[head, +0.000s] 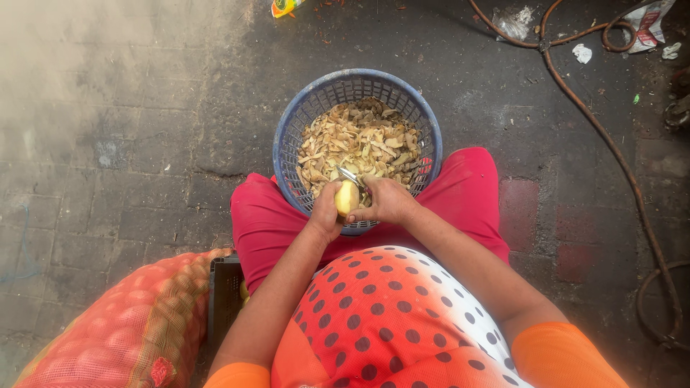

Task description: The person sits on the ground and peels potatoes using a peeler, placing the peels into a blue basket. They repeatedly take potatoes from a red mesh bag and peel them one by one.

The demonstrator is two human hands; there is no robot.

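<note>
Closest to us is our own top, orange and white with dark red dots, and below it our 2 bare forearms reach out over our red-clad knees. Our left hand (325, 213) cups a potato (347, 197), fingers wrapped round its left side and underside so it stands roughly upright. That potato is pale yellow and smooth on the face we can see, already bare of skin there; whether any skin remains on the hidden side we cannot tell. Our right hand (388, 201) is curled closed round a small metal peeler (350, 176), whose silvery head sits at the top of the potato, touching it.

Both hands hover over the near rim of a round blue plastic basket (284, 140), which rests between our knees on the floor. It is filled with a heap of tan and cream potato peelings (359, 140), thin and curled.

At our left side lies an orange mesh sack (136, 327) bulging with unpeeled potatoes, just beside a dark plastic crate (224, 291). Across the dark paved floor (129, 129) on our right, a brown hose (618, 154) snakes away and loops near the top edge, with scraps of litter near it.
</note>
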